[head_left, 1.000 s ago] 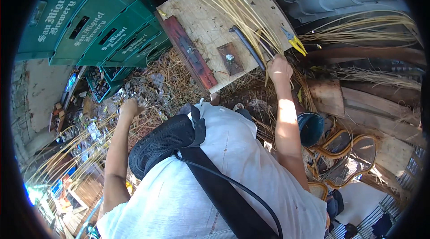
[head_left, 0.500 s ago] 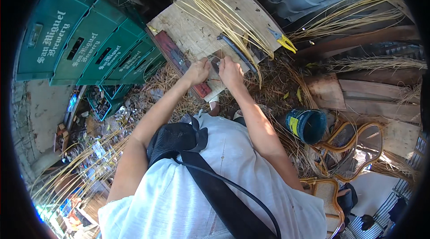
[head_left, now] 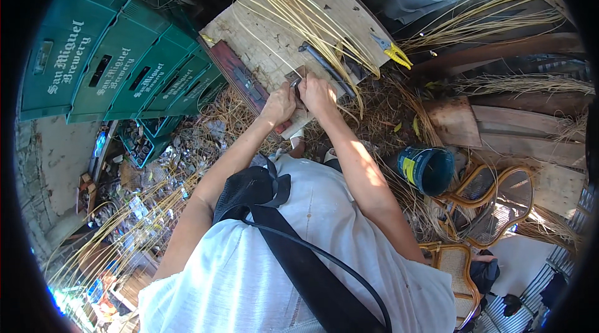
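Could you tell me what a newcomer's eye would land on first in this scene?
Probably both hands, the left hand and right hand, meeting over a small metal piece at the near edge of the wooden board. Pale cane strips fan across it, and green crates stack at left.

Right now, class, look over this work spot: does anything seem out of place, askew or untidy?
Yes. The long cane strips sprawl fanned across the wooden board rather than bundled, some overhanging its edge. Yellow-handled cutters lie at the board's far edge. Loose straw and scraps litter the ground beside the green crates.
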`<state>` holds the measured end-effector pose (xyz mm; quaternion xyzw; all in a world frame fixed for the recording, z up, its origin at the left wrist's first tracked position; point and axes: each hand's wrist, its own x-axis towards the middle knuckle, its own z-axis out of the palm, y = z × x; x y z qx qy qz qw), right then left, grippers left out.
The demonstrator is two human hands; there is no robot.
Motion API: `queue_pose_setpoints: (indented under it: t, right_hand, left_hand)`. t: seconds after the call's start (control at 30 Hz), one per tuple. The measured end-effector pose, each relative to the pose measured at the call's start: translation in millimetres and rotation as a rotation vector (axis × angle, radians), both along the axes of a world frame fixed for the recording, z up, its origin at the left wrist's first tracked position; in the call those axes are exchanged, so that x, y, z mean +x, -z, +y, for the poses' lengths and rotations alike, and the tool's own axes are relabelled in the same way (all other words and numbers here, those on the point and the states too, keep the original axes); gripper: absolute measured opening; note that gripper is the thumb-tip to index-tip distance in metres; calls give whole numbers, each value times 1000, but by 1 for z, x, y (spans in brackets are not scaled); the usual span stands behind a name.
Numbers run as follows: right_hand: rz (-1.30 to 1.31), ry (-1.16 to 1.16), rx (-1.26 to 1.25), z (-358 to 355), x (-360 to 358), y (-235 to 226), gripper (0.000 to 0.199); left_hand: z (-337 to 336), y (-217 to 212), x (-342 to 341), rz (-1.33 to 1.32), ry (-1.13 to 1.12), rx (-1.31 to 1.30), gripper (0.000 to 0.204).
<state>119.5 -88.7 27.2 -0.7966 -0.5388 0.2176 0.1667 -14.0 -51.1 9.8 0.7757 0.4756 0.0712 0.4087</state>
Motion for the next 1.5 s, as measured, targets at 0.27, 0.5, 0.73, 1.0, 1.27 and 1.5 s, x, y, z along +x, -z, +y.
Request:
queue_pose_setpoints:
  t: [0.27,0.5,0.73,1.0,1.27,1.5]
  right_hand:
    - [-10,-12,-17,-67,2,9,19]
    - [41,-38,77,-79,5,23,18]
    - [195,80,11,-80,10,20,20]
    - [2,-35,-164,-386,75,33,22]
    - [-206,-188,-1034,-575,142,8,38]
    - [490,27,-43,-111,42,14,38]
  left_hand:
    - [-2,23,2,111,162,138,34]
    - [-9,28,7,406,424,387,34]
    - [-21,-2,26,566,219,216,33]
    - [-16,-7,24,533,169,115,32]
    - [-24,-12,23,544,113,81,33]
    - [-21,-24,37,602,181,56,36]
